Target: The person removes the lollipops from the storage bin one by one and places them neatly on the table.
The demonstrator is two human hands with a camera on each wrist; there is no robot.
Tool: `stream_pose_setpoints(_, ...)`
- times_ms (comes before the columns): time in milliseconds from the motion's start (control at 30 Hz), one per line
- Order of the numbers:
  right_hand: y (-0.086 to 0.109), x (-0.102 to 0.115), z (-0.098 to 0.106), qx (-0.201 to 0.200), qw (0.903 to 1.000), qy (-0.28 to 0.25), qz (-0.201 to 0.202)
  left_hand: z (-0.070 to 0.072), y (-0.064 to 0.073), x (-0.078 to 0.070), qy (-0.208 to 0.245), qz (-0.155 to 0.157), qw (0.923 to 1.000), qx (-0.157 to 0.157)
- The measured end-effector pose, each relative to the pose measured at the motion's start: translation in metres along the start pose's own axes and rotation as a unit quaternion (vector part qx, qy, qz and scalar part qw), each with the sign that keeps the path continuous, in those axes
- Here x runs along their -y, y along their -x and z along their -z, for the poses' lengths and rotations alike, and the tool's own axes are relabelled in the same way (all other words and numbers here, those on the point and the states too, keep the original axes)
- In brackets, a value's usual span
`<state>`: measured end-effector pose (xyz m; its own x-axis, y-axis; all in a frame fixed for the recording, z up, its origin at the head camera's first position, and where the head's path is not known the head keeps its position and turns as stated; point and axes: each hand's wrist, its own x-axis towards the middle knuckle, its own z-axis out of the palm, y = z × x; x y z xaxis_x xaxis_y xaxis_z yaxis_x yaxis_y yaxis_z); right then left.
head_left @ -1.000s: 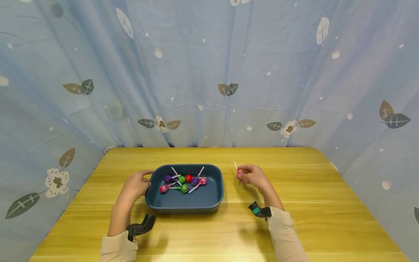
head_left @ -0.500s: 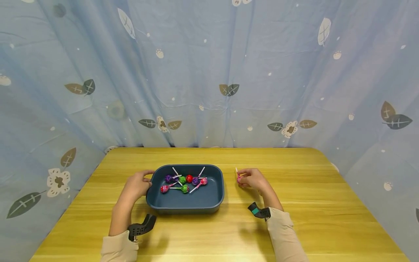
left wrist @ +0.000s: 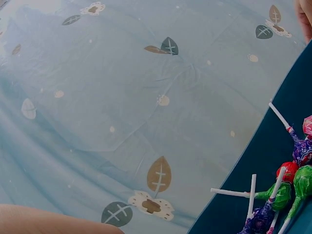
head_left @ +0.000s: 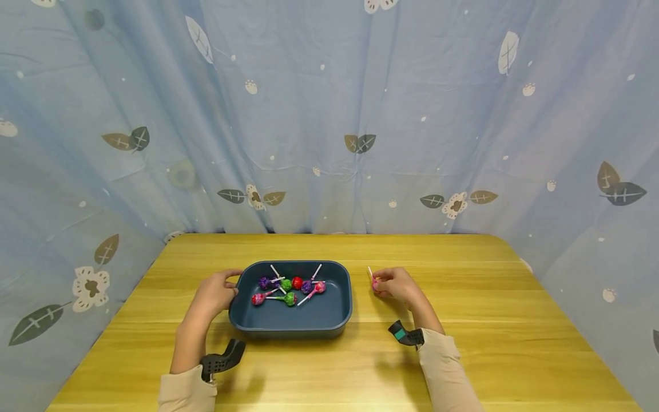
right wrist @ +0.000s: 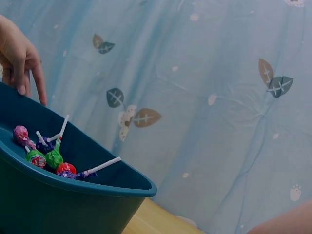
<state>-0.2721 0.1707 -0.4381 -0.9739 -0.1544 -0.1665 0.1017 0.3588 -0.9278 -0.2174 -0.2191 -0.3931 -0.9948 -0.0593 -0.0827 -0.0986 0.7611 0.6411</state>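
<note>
A dark blue rectangular plastic bin (head_left: 290,333) sits on the table, left of centre. Several wrapped lollipops, purple, green, red and pink, lie in it, among them a green lollipop (head_left: 290,298) and a red lollipop (head_left: 297,282). My left hand (head_left: 213,294) holds the bin's left end at the rim; the right wrist view also catches this left hand (right wrist: 22,61). To the right of the bin, my right hand (head_left: 399,284) pinches a pink lollipop (head_left: 375,284) by its candy end, stick pointing up. Whether that candy touches the table cannot be made out.
The wooden table (head_left: 494,320) ends at a blue patterned curtain (head_left: 329,114) behind and at the sides. A black wrist camera (head_left: 222,359) is strapped on the left wrist, another black camera (head_left: 405,333) on the right.
My right hand has lowered slightly toward the table with the pink lollipop. The left hand and the bin keep their place.
</note>
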Motion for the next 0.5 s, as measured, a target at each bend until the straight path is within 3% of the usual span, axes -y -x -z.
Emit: stream_pose_setpoints(500, -0.0020, -0.0024, -0.0011, -0.001, 0.9998, 0.019, 0.004, -0.0008, -0.0014, 0.0015, 0.006, -0.001, 1.0000, 0.004)
